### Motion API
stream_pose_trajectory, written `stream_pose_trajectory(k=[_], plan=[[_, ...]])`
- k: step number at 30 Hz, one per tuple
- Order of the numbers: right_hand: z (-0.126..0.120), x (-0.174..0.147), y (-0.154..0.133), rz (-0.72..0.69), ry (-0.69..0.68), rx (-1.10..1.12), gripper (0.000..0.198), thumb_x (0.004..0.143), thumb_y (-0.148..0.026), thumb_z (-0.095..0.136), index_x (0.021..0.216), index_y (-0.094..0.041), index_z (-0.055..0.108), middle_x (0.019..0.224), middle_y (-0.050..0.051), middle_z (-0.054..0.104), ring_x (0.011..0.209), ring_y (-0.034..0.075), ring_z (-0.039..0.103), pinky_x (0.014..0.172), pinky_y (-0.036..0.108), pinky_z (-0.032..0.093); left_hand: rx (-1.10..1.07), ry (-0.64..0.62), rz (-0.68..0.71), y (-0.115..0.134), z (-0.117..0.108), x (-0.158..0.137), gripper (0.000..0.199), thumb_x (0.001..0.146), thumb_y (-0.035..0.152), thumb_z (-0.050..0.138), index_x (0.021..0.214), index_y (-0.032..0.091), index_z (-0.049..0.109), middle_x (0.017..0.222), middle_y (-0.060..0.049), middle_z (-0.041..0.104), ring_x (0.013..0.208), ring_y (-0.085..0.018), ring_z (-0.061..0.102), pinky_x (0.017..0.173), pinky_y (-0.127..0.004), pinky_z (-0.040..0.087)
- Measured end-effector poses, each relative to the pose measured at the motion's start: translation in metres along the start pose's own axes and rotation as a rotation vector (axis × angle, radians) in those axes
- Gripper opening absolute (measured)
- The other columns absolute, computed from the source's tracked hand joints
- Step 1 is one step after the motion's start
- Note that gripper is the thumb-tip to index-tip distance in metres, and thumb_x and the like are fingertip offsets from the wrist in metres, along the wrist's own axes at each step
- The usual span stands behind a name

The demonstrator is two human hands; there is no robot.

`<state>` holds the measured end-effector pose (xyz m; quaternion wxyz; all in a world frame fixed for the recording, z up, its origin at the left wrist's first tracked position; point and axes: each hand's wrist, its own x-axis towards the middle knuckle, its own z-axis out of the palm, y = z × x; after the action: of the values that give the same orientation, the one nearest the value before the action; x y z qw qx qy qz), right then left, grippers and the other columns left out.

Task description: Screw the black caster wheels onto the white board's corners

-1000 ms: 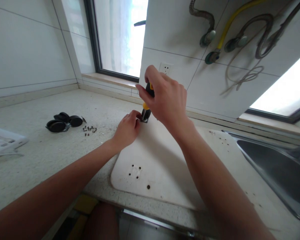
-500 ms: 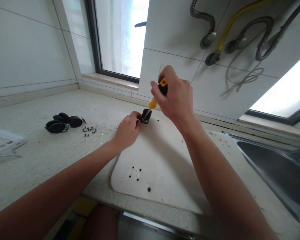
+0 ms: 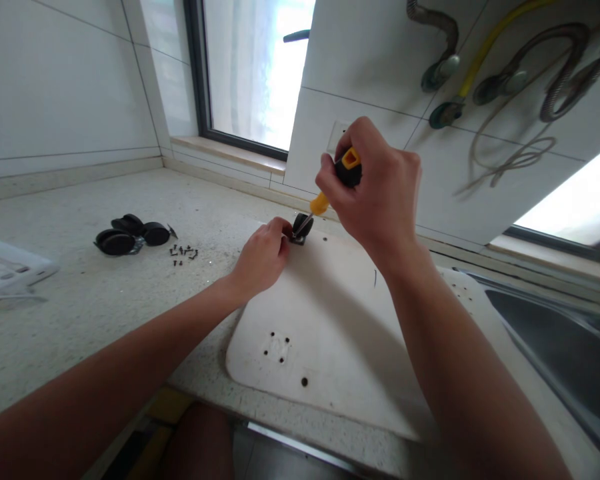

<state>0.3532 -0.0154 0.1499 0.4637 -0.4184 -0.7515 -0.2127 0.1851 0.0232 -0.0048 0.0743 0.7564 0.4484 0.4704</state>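
Black caster (image 3: 304, 223) just beside left hand (image 3: 263, 257), grip unclear, right hand (image 3: 380, 187) above clasping yellow-black screwdriver (image 3: 320, 203)

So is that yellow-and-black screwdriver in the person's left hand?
No, the right hand grips the screwdriver, while the left hand is at the black caster.

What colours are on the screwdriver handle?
Black and yellow: the screwdriver handle shows best in the head view, the only one.

Right hand (image 3: 383, 190) grips tilted screwdriver (image 3: 321, 203) at caster (image 3: 307, 229).
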Motion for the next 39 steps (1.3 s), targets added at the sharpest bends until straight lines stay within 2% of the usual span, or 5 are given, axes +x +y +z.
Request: stream_pose_trajectory(k=[5,10,22,31,39], plan=[[0.0,-0.001,-0.002,-0.029,-0.013,0.031,0.012,0.104,-0.038,0.062,0.099,-0.028,0.06,0.079,0.003,0.062,0.08,0.023,0.064,0.07,0.035,0.044,-0.005,-0.002,0.006,-0.001,0.0,0.0,0.024,0.096,0.008,0.052,0.112,0.023,0.061,0.105,-0.012,0.077,0.098,-0.032,0.073,0.091,-0.05,0.058],[0.007,-0.003,-0.003,0.003,-0.067,-0.025,0.012,0.102,-0.034,0.063,0.095,-0.027,0.056,0.08,0.003,0.063,0.074,0.02,0.059,0.068,0.036,0.039,0.008,0.0,0.02,0.0,0.0,0.0,0.024,0.096,0.007,0.05,0.112,0.022,0.06,0.104,-0.012,0.076,0.098,-0.033,0.073,0.091,-0.051,0.058],[0.007,-0.004,-0.007,-0.025,-0.06,-0.049,0.013,0.101,-0.03,0.062,0.093,-0.027,0.053,0.081,0.001,0.065,0.067,0.016,0.051,0.067,0.035,0.033,0.02,-0.019,0.023,0.001,-0.002,-0.001,0.025,0.096,0.005,0.05,0.114,0.02,0.059,0.106,-0.012,0.077,0.098,-0.031,0.072,0.09,-0.048,0.057],[0.004,-0.005,-0.015,-0.109,-0.154,-0.035,0.007,0.097,-0.021,0.058,0.097,-0.026,0.053,0.085,0.002,0.064,0.07,0.017,0.052,0.069,0.035,0.034,-0.021,-0.013,0.02,0.0,-0.002,-0.001,0.028,0.091,0.001,0.061,0.11,0.021,0.06,0.109,-0.008,0.078,0.087,-0.024,0.069,0.089,-0.043,0.058],[0.0,-0.002,-0.007,-0.119,-0.143,0.037,0.012,0.104,-0.03,0.06,0.096,-0.027,0.051,0.081,0.001,0.064,0.067,0.017,0.049,0.069,0.037,0.036,-0.012,-0.031,-0.026,0.002,-0.004,0.0,0.028,0.091,0.001,0.062,0.112,0.02,0.061,0.108,-0.009,0.079,0.086,-0.023,0.071,0.088,-0.041,0.058]])
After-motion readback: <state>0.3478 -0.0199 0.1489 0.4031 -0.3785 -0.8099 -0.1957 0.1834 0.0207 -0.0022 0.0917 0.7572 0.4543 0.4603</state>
